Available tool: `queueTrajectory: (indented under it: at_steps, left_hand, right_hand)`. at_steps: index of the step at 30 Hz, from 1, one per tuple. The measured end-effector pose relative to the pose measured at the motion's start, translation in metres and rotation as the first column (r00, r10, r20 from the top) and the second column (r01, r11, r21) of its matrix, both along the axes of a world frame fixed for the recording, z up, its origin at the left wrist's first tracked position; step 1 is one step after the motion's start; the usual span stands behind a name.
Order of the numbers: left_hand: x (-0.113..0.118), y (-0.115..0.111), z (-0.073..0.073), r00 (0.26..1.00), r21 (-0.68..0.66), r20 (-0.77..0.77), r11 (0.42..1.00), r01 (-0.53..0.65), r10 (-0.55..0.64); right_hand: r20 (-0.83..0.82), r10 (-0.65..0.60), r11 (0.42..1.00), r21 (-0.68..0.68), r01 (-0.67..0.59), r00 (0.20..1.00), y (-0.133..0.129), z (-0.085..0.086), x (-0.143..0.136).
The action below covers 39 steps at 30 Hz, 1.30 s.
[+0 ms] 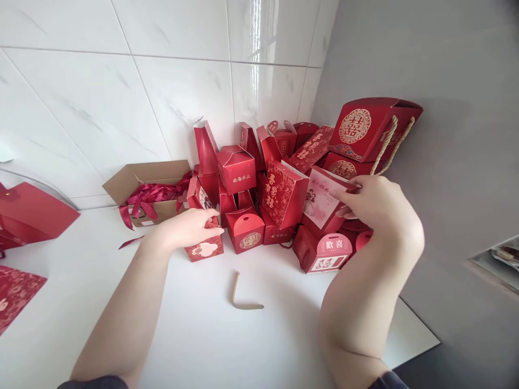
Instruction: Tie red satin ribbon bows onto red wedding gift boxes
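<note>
My right hand (377, 200) had its fingers at the right edge of the picture-fronted box (322, 200), seemingly pinching it to control its tilt at the right of the heap; how much weight I bore did not show. My left hand (186, 229) lay over the flowered box (205, 250) at the near left of the heap, though whether I gripped or merely steadied it, I could not tell. At the far right, the rope-handled box (375, 129) sat atop a medallion box (343, 166) by the grey wall (458, 189), probably stacked to save room on the surface (194, 335). To the left, a carton (166, 172) corralled the slippery ribbons (150, 199), while a bent strip (243, 306) lay loose nearer me.
</note>
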State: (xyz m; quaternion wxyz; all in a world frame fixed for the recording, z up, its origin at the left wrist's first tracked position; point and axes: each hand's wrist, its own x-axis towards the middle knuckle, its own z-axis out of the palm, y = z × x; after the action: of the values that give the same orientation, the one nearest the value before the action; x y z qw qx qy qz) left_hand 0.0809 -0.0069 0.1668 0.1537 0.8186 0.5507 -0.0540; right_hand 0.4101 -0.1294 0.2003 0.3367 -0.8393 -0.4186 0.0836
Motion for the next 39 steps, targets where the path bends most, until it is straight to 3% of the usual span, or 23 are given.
queueTrajectory:
  at_steps: [4,7,10,14,18,21,23,25,26,28,29,30,31,33,36,39]
  left_hand:
    - [0.0,0.001,-0.001,1.0,-0.003,0.011,1.0,-0.001,0.001]
    - [0.0,0.0,0.0,1.0,-0.007,0.007,1.0,0.004,-0.004]
    - [0.001,-0.001,0.002,1.0,-0.001,-0.001,1.0,0.012,-0.012]
    - [-0.002,-0.001,0.005,0.999,0.033,0.008,0.999,0.033,-0.033]
    - [-0.009,0.001,0.01,0.996,0.091,0.072,0.995,0.043,-0.05]
    - [-0.018,0.004,0.012,0.994,0.105,0.103,0.994,0.013,-0.024]
    - [-0.025,0.008,0.011,0.995,0.096,0.095,0.995,-0.015,0.006]
    - [-0.031,0.012,0.009,0.997,0.076,0.08,0.997,-0.011,0.004]
    - [-0.033,0.014,0.008,0.997,0.063,0.072,0.998,0.0,-0.005]
    - [-0.038,0.019,0.005,0.999,0.026,0.052,1.0,0.013,-0.015]
    - [-0.039,0.021,0.004,0.999,0.003,0.04,1.0,0.008,-0.009]
    - [-0.04,0.023,0.003,0.999,-0.021,0.032,1.0,-0.003,0.004]
    - [-0.041,0.024,0.002,1.0,-0.045,0.022,0.999,-0.016,0.017]
    - [-0.041,0.024,-0.001,0.999,-0.075,0.006,0.997,-0.033,0.034]
    - [-0.043,0.019,-0.006,0.999,-0.05,0.015,0.998,-0.04,0.04]
    - [-0.05,0.009,-0.013,0.997,-0.004,0.06,0.999,-0.054,0.054]
  right_hand:
    - [0.047,-0.056,0.991,0.122,0.05,0.997,-0.01,0.002,0.003]
    - [0.114,-0.125,0.942,0.325,0.082,0.986,-0.017,0.005,-0.001]
    - [0.156,-0.171,0.893,0.441,0.086,0.973,-0.017,0.006,-0.006]
    - [0.176,-0.144,0.899,0.435,0.054,0.974,-0.001,0.0,-0.007]
    - [0.121,0.059,0.976,0.202,-0.083,0.991,0.02,-0.01,-0.006]
    - [0.139,0.057,0.992,0.101,-0.072,0.989,0.017,-0.01,-0.009]
    - [0.217,0.01,0.991,0.131,-0.039,0.976,0.003,-0.002,-0.015]
    - [0.31,-0.077,0.959,0.282,-0.014,0.948,-0.011,0.008,-0.03]
    - [0.365,-0.026,0.942,0.32,-0.1,0.931,-0.016,0.011,-0.041]
    - [0.436,0.316,0.867,0.227,-0.442,0.843,-0.019,0.008,-0.071]
    - [0.422,0.568,0.755,0.075,-0.651,0.707,-0.018,0.001,-0.089]
    - [0.373,0.76,0.603,-0.096,-0.792,0.533,-0.015,-0.011,-0.109]
    - [0.312,0.879,0.449,-0.281,-0.849,0.361,-0.013,-0.027,-0.128]
    - [0.242,0.951,0.301,-0.588,-0.751,0.192,-0.012,-0.066,-0.161]
    - [0.214,0.971,0.227,-0.667,-0.71,0.109,-0.02,-0.122,-0.187]
    - [0.193,0.981,0.154,-0.672,-0.725,0.03,-0.026,-0.145,-0.184]
